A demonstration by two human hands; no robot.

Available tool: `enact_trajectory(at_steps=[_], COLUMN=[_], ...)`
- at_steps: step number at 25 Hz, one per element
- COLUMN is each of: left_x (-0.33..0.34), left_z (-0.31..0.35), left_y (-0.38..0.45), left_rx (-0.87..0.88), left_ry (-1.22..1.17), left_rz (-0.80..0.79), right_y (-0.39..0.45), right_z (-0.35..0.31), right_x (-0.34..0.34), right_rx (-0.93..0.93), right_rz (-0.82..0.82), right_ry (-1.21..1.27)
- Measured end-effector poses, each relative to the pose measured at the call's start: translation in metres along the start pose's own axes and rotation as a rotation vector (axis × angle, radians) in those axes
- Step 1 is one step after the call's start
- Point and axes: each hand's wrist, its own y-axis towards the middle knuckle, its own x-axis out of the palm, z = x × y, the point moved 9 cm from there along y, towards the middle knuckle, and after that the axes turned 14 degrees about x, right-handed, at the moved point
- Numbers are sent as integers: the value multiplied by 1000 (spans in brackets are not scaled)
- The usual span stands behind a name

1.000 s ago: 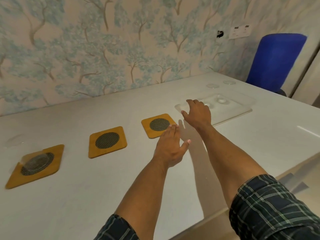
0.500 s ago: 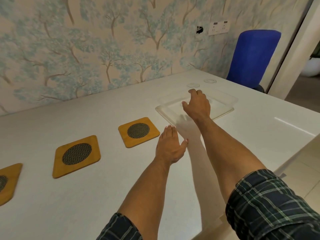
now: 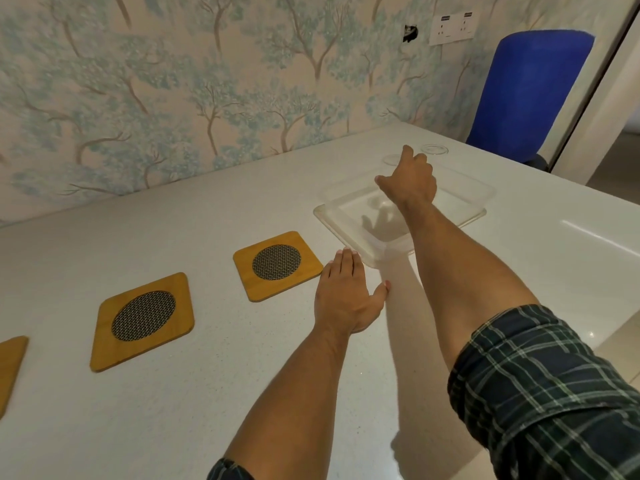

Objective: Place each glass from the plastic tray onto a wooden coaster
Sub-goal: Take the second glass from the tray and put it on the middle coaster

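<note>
A clear plastic tray [image 3: 349,225] lies on the white table at the right. Two clear glasses stand in it; their rims show as the nearer glass [image 3: 393,159] and the farther glass [image 3: 434,149]. My right hand [image 3: 410,181] reaches over the tray, thumb and fingers spread on either side of the nearer glass; I cannot tell whether they touch it. My left hand [image 3: 346,299] rests flat on the table, holding nothing, just in front of the tray's near corner. Wooden coasters with dark mesh centres lie in a row: the right coaster [image 3: 277,265], the middle coaster [image 3: 143,320], and the left coaster [image 3: 10,368], cut off by the frame.
A wallpapered wall runs along the table's far side, with a socket plate [image 3: 452,27] on it. A blue chair [image 3: 530,91] stands beyond the table's far right corner. The table's near edge [image 3: 606,327] falls away at the right.
My right hand has moved farther across the tray, up to the glasses. My left hand has stayed flat on the table. The view has swung right, and the left coaster is now mostly out of frame.
</note>
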Motion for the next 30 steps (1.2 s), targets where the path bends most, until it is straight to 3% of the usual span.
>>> enact_trajectory(at_steps=[6,15,22,30], left_x=[-2,-4,-1,0], left_z=[2,1,1,2], left_y=[0,0,0,0], left_rx=[8,0,-17,-11], left_ry=[20,42,48,22], left_rz=[1,-13,-33,-22], right_y=[17,19,20,5], right_z=[0,-17,-5,5], right_x=[22,16,36,23], right_rx=[-9,-15,17,-12], right_rz=[-199,20,-45,-48], right_ry=[-85,-29,-123,-19])
